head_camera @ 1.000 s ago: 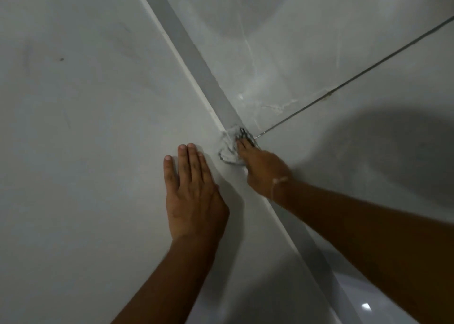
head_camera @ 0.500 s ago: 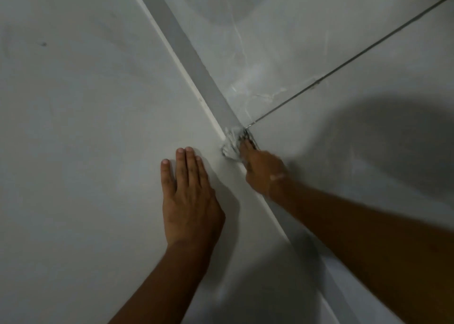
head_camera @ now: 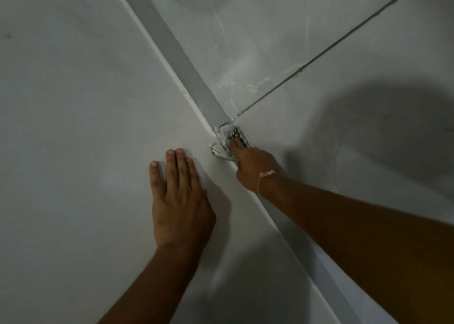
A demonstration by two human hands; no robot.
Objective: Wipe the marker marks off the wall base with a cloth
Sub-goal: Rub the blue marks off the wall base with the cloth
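A grey wall base strip [head_camera: 177,50] runs diagonally from the top left down to the bottom right, between the pale wall and the tiled floor. My right hand [head_camera: 250,166] presses a crumpled white cloth [head_camera: 222,143] with dark streaks against the strip, right where a floor grout line meets it. The fingers cover part of the cloth. My left hand [head_camera: 179,198] lies flat on the wall with fingers together, holding nothing, a short way left of the cloth. No marker marks show beside the cloth.
The pale wall [head_camera: 73,127] fills the left half. Grey marbled floor tiles [head_camera: 331,127] fill the right, crossed by a dark grout line [head_camera: 319,53]. Dark shadows lie on the floor at the right and top. A thin bracelet [head_camera: 266,175] circles my right wrist.
My right hand and the cloth have shifted slightly back and forth along the base strip near the grout line. My left hand has stayed flat on the wall.
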